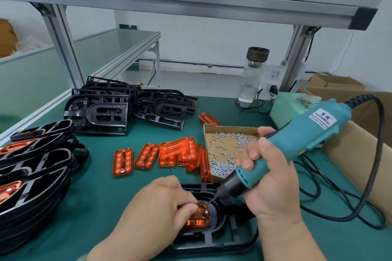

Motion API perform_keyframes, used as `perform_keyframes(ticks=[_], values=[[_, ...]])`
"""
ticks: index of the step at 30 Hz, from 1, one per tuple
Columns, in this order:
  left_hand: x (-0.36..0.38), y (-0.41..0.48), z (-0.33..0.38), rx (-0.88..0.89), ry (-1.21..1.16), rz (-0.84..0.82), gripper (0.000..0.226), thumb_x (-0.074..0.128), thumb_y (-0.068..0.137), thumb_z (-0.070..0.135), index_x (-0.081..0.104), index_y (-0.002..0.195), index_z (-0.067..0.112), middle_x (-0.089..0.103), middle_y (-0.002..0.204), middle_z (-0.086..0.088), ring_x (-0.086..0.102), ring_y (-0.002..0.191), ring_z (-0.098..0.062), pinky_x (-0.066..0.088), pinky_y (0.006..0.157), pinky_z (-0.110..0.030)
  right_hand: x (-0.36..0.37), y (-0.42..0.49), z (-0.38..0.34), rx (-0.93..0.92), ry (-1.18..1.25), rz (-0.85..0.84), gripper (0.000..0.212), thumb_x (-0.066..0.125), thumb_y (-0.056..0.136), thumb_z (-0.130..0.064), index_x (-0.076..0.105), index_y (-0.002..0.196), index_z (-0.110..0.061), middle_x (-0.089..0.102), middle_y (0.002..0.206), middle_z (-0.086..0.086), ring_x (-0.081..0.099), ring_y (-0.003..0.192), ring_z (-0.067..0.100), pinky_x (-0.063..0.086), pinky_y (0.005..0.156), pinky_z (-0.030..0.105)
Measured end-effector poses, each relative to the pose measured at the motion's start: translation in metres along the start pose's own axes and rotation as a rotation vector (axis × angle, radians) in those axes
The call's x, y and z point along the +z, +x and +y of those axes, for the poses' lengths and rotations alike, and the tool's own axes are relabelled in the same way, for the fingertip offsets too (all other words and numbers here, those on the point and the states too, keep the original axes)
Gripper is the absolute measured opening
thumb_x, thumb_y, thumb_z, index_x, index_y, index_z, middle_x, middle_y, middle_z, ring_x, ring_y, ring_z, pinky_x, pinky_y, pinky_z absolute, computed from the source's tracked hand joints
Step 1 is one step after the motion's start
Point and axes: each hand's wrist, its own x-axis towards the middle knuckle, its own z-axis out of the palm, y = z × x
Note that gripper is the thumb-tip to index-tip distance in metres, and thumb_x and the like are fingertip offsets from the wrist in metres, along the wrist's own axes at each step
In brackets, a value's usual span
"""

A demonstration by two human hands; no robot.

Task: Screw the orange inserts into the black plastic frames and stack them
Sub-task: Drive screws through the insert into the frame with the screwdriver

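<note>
Head view: right hand (268, 178) grips the teal electric screwdriver (282, 144), its bit on an orange insert (198, 216) seated in a black frame (224, 237) on the green worktop (101, 203). Left hand (161, 205) fingers curl, pressing the insert.

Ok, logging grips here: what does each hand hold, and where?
Right hand grips the teal screwdriver around its lower barrel. Left hand presses the orange insert with fingertips; whether it pinches anything cannot be told.

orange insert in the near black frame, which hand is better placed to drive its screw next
Right. The right hand grips the teal electric screwdriver, whose bit tip sits at the orange plastic insert in the black plastic frame. The left hand rests on that insert, holding no tool.
</note>
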Motion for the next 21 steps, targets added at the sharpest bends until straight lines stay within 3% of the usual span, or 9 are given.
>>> perform_keyframes(ticks=[4, 6, 8, 14, 17, 19, 21], values=[[-0.008, 0.013, 0.007, -0.005, -0.082, 0.158, 0.022, 0.061, 0.088, 0.034, 0.067, 0.108, 0.037, 0.06, 0.095, 0.024, 0.055, 0.092, 0.006, 0.044, 0.084, -0.014, -0.008, 0.005, -0.001, 0.043, 0.07, 0.078, 0.016, 0.055, 0.078, -0.016, 0.057, 0.093, -0.019, 0.044, 0.057, -0.005, 0.043, 0.044, 0.009, 0.042, 0.051, 0.019], [-0.01, 0.026, 0.012, 0.027, -0.095, 0.183, 0.029, 0.062, 0.087, 0.03, 0.063, 0.116, 0.036, 0.062, 0.105, 0.023, 0.055, 0.098, 0.006, 0.039, 0.088, -0.007, -0.01, 0.006, -0.001, 0.044, 0.073, 0.103, 0.015, 0.057, 0.077, -0.016, 0.058, 0.091, -0.02, 0.044, 0.058, -0.005, 0.043, 0.044, 0.008, 0.043, 0.051, 0.019], [-0.011, 0.042, 0.018, 0.061, -0.092, 0.153, 0.035, 0.059, 0.089, 0.031, 0.058, 0.123, 0.035, 0.061, 0.116, 0.019, 0.053, 0.108, 0.003, 0.039, 0.094, -0.011, -0.012, 0.007, -0.001, 0.035, 0.064, 0.115, 0.015, 0.06, 0.077, -0.017, 0.058, 0.092, -0.021, 0.045, 0.058, -0.006, 0.043, 0.045, 0.008, 0.043, 0.052, 0.019], [0.001, 0.099, 0.029, 0.054, 0.087, -0.129, 0.046, 0.052, 0.092, 0.029, 0.045, 0.136, 0.033, 0.053, 0.137, 0.005, 0.047, 0.126, -0.017, 0.032, 0.109, -0.035, -0.012, 0.007, 0.001, 0.079, 0.073, 0.167, 0.018, 0.057, 0.074, -0.018, 0.056, 0.092, -0.019, 0.044, 0.056, -0.005, 0.042, 0.043, 0.008, 0.042, 0.05, 0.018], [0.009, 0.12, 0.036, 0.005, 0.231, -0.311, 0.044, 0.046, 0.093, 0.025, 0.045, 0.136, 0.035, 0.055, 0.133, 0.0, 0.045, 0.127, -0.023, 0.011, 0.114, -0.05, -0.011, 0.006, 0.002, 0.085, 0.061, 0.187, 0.019, 0.058, 0.072, -0.019, 0.056, 0.091, -0.018, 0.043, 0.055, -0.004, 0.042, 0.042, 0.009, 0.042, 0.048, 0.018], [0.013, 0.127, 0.042, -0.055, 0.277, -0.41, 0.035, 0.045, 0.094, 0.03, 0.05, 0.129, 0.032, 0.057, 0.127, -0.001, 0.047, 0.124, -0.025, 0.002, 0.112, -0.055, -0.011, 0.006, 0.003, 0.099, 0.059, 0.182, 0.02, 0.059, 0.071, -0.019, 0.056, 0.09, -0.018, 0.044, 0.055, -0.004, 0.042, 0.042, 0.009, 0.041, 0.047, 0.018], [0.014, 0.131, 0.05, -0.098, 0.329, -0.47, 0.021, 0.045, 0.094, 0.035, 0.057, 0.108, 0.025, 0.059, 0.115, -0.002, 0.049, 0.119, -0.027, 0.001, 0.11, -0.059, -0.01, 0.005, 0.004, 0.12, 0.058, 0.17, 0.02, 0.059, 0.071, -0.019, 0.056, 0.09, -0.018, 0.044, 0.055, -0.004, 0.042, 0.041, 0.009, 0.041, 0.046, 0.02]])
